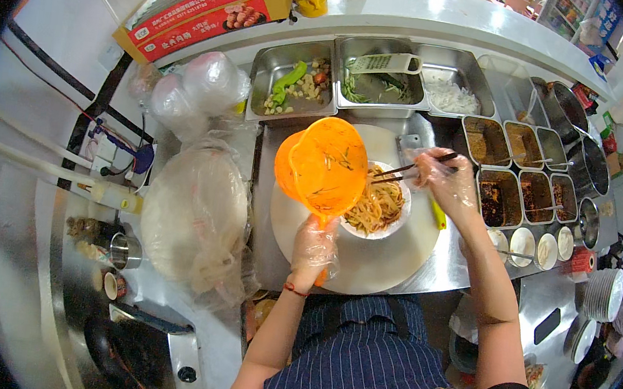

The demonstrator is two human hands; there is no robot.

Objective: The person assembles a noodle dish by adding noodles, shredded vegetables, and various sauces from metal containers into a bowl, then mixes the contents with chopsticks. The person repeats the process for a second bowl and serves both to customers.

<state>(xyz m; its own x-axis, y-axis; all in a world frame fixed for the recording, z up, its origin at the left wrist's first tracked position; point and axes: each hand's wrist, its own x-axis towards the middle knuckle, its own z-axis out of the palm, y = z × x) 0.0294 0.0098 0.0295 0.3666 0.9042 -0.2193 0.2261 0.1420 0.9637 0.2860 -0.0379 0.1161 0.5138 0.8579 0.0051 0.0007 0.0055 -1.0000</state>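
Note:
My left hand (316,244), in a clear plastic glove, grips the handle of an orange plastic ladle-like scoop (329,165). The scoop is tipped over the left side of a white bowl (405,216), and shreds of green and sauce cling to its inside. Sauced noodles (381,205) fill the bowl, partly hidden by the scoop. My gloved right hand (444,177) holds dark chopsticks (405,173), whose tips reach the noodles. Under the bowl lies a round white cutting board (305,256). A cleaver (409,145) with a yellow-green handle (437,213) rests on the board's right side, partly covered by my hand.
Steel pans with chopped vegetables (297,87), a grater (385,64) and white shreds (451,98) line the back. Sauce tins (496,197) stand at right, above small white bowls (522,246). Plastic-wrapped round stacks (196,205) sit at left. Stacked plates (604,293) stand far right.

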